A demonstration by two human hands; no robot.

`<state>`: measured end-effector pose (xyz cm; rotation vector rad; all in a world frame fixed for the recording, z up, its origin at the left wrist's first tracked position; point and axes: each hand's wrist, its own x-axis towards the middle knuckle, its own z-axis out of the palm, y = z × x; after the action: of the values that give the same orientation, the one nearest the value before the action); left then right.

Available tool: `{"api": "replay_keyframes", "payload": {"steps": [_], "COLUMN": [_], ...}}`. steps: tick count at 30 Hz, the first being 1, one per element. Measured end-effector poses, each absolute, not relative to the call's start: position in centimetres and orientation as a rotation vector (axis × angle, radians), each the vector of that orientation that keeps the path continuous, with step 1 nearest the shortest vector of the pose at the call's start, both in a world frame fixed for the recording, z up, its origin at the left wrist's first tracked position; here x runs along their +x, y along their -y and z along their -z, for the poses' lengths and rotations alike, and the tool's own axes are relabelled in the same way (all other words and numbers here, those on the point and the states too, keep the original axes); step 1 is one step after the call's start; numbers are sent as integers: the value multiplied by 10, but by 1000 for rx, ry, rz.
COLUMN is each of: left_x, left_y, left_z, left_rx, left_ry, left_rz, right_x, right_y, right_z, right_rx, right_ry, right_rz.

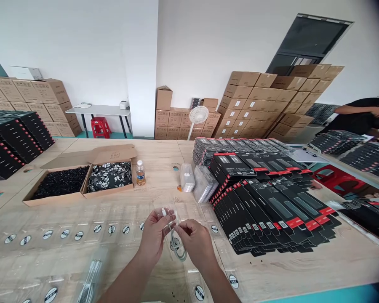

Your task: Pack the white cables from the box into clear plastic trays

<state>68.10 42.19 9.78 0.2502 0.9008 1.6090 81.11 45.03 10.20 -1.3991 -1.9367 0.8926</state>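
Head view: coiled white cable (177,247) between left hand (154,237) and right hand (196,244).

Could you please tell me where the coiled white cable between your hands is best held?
Best held by the coil, from above with the right hand: the loops hang gathered below the hands, a firm bundle, while the white plug end sits at the left hand.
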Motion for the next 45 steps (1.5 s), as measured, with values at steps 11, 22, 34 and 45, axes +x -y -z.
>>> {"api": "replay_keyframes", "payload": {"steps": [11, 22, 34, 45], "left_x": [686, 695, 699, 690], "left_y": [-419, -421, -422, -422], "left_z": [-95, -91, -80, -66], "left_rx": [326, 240, 64, -25], "left_ry": [-976, -1056, -1047, -1074], "left_rz": [-1542, -1588, -1522, -1412], "right_x": [808, 799, 806, 800], "right_y": [-452, -445, -432, -420], "right_z": [-103, -107, -106, -84], "right_rx": [-1391, -1511, -1485, -1662], "right_ry": [1885, 2038, 2170, 2183], "right_rz": [-1040, -833, -638, -531]}}
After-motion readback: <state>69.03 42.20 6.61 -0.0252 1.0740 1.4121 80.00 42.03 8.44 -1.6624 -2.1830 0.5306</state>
